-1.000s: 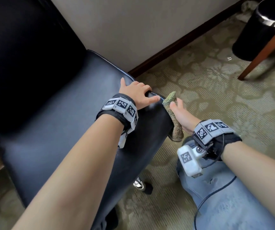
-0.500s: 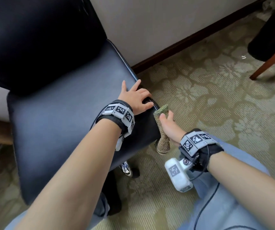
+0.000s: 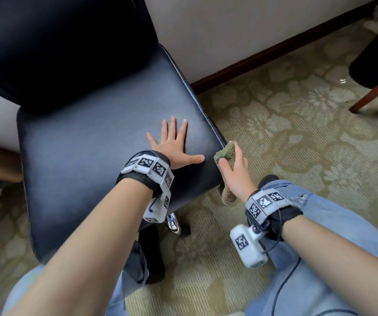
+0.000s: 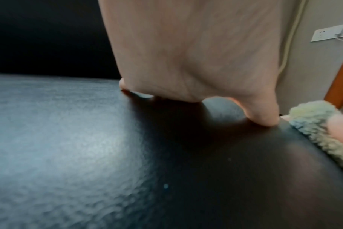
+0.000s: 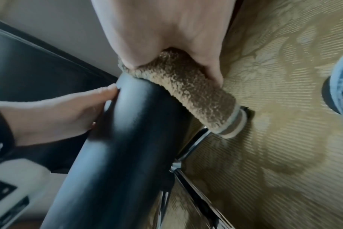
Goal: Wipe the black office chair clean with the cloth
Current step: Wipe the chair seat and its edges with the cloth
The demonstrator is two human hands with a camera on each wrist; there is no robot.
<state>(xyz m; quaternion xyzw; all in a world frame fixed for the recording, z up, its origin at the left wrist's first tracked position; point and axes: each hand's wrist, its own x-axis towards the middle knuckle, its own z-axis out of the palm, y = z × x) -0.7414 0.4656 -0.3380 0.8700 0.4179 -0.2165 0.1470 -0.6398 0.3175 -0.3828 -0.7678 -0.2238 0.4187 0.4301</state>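
The black office chair (image 3: 87,142) fills the left of the head view, its leather seat facing me. My left hand (image 3: 174,144) lies flat on the seat near its front right corner, fingers straight and spread; its thumb (image 4: 262,117) presses the leather. My right hand (image 3: 234,169) grips a rolled olive-green cloth (image 3: 225,151) against the seat's right corner edge. In the right wrist view the cloth (image 5: 186,91) lies along the rounded black seat edge (image 5: 127,139), pinched between thumb and fingers. The cloth's lower end hangs below the hand.
A chrome chair base (image 5: 188,153) with a castor stands under the seat on patterned carpet (image 3: 297,137). A dark skirting board (image 3: 274,51) and wall run behind. A wooden leg (image 3: 374,92) and a black bin (image 3: 374,58) stand at the far right. My jeans-clad knees (image 3: 320,224) are below.
My left hand has left the seat's corner edge, where its fingers were curled, and now lies flat and spread on the seat top. The right hand with the cloth stays at the corner.
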